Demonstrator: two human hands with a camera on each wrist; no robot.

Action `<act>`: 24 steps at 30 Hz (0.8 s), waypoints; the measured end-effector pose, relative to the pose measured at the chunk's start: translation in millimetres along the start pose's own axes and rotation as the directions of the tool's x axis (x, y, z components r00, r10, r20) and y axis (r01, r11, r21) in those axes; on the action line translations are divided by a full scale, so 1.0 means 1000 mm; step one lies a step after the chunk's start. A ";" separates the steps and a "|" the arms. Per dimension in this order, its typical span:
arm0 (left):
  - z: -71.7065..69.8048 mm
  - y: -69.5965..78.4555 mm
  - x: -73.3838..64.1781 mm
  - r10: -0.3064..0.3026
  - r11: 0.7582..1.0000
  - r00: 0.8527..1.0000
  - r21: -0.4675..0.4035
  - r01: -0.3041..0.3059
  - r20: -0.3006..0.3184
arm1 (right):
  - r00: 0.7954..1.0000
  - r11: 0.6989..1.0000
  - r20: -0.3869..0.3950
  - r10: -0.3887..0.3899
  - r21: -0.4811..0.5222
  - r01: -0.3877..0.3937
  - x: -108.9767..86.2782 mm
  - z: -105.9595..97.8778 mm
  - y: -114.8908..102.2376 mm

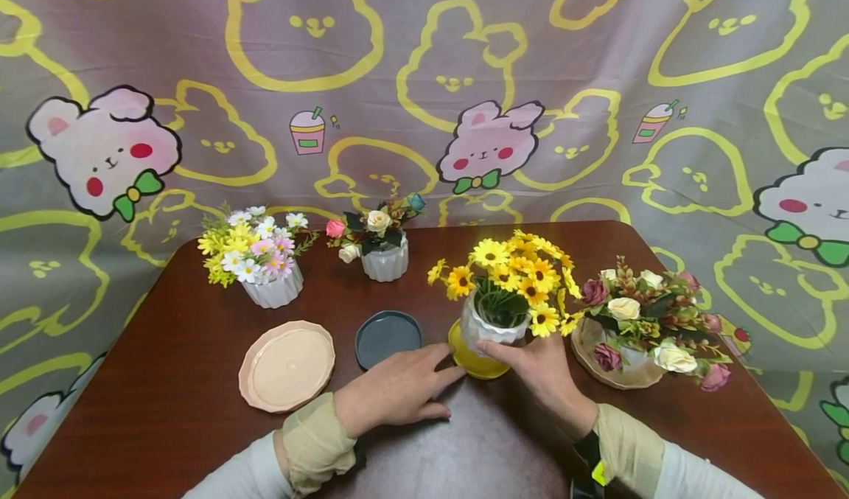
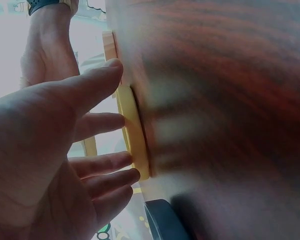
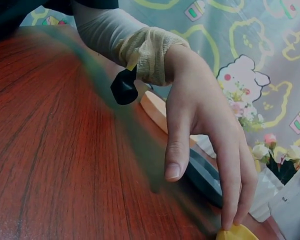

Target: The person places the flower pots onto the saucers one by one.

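At right of centre in the head view, a person's right hand (image 1: 547,381) grips the white pot (image 1: 474,323) of yellow flowers (image 1: 517,272), thumb laid on its near side; the other fingers are hidden. The pot leans over the back of a yellow saucer (image 1: 480,367), up and to the left of the gripping hand; whether the two touch cannot be told. The left hand (image 1: 401,388), below centre, reaches in with fingers spread, fingertips on the saucer's left rim, thumb held apart, as both wrist views also show. The pot stands up and to the right of that hand.

Just above the left hand sits a dark saucer (image 1: 388,337), with a beige saucer (image 1: 288,366) to the left. At the right of the frame, roses (image 1: 646,311) fill a pot on a tan saucer (image 1: 592,359). Toward the upper left of the brown table (image 1: 179,359), daisies (image 1: 255,252) and a small rose pot (image 1: 386,262) stand before a cartoon-print curtain (image 1: 411,9).
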State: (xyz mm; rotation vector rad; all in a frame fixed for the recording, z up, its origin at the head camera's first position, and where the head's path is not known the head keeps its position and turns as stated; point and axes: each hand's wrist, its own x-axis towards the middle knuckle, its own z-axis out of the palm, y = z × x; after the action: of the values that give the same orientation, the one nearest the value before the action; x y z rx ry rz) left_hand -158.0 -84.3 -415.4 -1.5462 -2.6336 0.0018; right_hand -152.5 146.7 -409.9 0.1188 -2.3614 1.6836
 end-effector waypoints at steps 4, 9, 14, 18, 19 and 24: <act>0.000 0.000 0.000 0.002 1.000 1.000 0.001 -0.002 -0.005 | 1.000 1.000 -0.005 0.024 -0.006 -0.024 0.000 0.000 0.000; 0.001 0.000 0.000 0.003 1.000 1.000 0.002 -0.003 -0.006 | 0.999 0.999 -0.001 0.040 -0.005 -0.040 -0.001 0.001 0.001; 0.000 0.000 -0.001 0.005 1.000 1.000 0.008 -0.005 -0.010 | 0.999 1.000 0.016 0.030 0.010 -0.030 -0.002 0.001 0.004; 0.001 0.000 -0.001 0.006 1.000 1.000 0.014 -0.005 -0.014 | 1.000 1.000 0.017 0.023 0.016 -0.023 -0.002 0.002 0.007; 0.001 0.000 -0.001 0.005 1.000 1.000 0.015 -0.005 -0.013 | 1.000 1.000 0.017 0.022 0.014 -0.022 -0.002 0.002 0.007; 0.001 0.000 -0.001 0.001 1.000 1.000 0.016 -0.001 -0.008 | 1.000 1.000 0.015 0.020 0.014 -0.020 -0.003 0.003 0.009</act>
State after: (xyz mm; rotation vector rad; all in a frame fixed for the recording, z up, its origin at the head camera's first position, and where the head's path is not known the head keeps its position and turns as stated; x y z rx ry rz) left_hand -157.9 -85.0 -416.1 -1.5398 -2.6200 0.0160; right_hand -152.4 146.7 -420.1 0.1109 -2.3691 1.7140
